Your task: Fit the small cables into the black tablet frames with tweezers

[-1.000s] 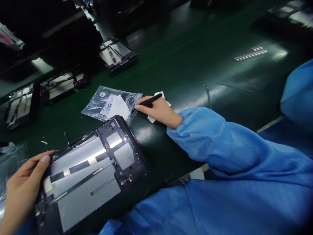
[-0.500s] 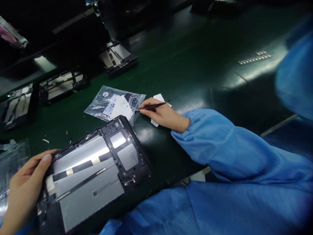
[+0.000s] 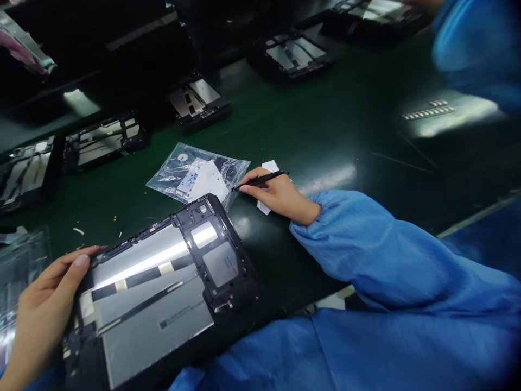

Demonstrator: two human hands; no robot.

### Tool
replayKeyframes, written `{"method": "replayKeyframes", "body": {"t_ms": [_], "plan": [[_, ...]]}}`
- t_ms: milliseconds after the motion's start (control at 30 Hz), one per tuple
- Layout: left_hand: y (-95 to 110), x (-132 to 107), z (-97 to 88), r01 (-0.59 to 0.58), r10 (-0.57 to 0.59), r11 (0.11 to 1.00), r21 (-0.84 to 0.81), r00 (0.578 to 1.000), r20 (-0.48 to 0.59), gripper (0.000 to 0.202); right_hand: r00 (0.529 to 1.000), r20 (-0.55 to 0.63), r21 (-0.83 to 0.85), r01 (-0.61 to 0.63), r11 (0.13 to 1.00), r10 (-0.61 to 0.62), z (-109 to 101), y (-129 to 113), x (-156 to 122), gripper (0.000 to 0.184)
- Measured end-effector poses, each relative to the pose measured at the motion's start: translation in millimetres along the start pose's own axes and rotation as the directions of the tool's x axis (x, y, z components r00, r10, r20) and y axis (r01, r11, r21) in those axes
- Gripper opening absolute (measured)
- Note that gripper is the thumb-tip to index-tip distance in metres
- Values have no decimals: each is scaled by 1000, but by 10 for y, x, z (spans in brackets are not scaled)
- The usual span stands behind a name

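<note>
My left hand (image 3: 51, 304) grips the left end of an opened tablet (image 3: 134, 331), its thumb on the frame. The tablet's back is off, showing silver plates, black frame parts and a flat ribbon cable; it lies tilted near the front of the table. My right hand (image 3: 277, 193) pinches slim black tweezers (image 3: 266, 178). Their tip is at the right edge of a clear plastic bag (image 3: 163, 176), just beyond the tablet's far corner. A white paper piece (image 3: 209, 182) and a blue-dotted sheet lie at the bag. More white paper (image 3: 264, 209) is partly hidden under my right hand.
Several opened tablets stand along the back, one (image 3: 103, 141) at left, one (image 3: 199, 103) mid-left and one (image 3: 297, 57) farther right. A co-worker's blue sleeve (image 3: 476, 60) reaches in at upper right. A strip of small parts (image 3: 429, 113) and clear plastic (image 3: 20, 271) lie on the table.
Another opened tablet now stands at the back centre, with one more showing at the upper right. The co-worker's sleeve has moved up. My hands keep their holds; the view has shifted slightly.
</note>
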State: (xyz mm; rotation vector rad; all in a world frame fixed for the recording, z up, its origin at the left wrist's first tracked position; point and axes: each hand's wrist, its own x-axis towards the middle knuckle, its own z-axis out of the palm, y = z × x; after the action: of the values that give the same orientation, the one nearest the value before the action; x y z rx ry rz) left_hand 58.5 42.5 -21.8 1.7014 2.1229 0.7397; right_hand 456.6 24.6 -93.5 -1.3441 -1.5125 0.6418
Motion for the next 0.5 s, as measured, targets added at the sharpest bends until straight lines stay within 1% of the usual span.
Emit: {"method": "replayKeyframes", "body": {"t_ms": [100,200,267,333,400,433,467,500], "plan": [[65,-17,7,76,-74,995,-61,996,41,37,1000,-18,16,-22,1000,23,-4,5,8,15],[202,-55,5,88,-85,995,-51,994,68,36,998,-45,51,-48,998,50,-30,-15,-6,18],[290,-83,-11,70,-66,997,-36,993,93,36,996,-59,88,-60,994,65,-55,-81,-20,21],[371,-118,-40,-28,30,998,-50,998,50,37,990,-68,204,-109,973,125,-65,-218,-19,23],[465,-170,-73,-178,178,980,-90,984,-2,35,977,-39,375,-179,910,208,-32,-430,12,24],[522,-203,-85,-247,251,960,-129,968,13,32,971,1,451,-214,867,240,7,-557,39,25],[585,-241,-92,-299,316,936,-186,946,69,31,966,63,504,-246,828,249,60,-690,71,25],[653,-282,-91,-319,369,910,-265,915,163,30,962,138,532,-272,802,234,127,-825,106,25]]}}
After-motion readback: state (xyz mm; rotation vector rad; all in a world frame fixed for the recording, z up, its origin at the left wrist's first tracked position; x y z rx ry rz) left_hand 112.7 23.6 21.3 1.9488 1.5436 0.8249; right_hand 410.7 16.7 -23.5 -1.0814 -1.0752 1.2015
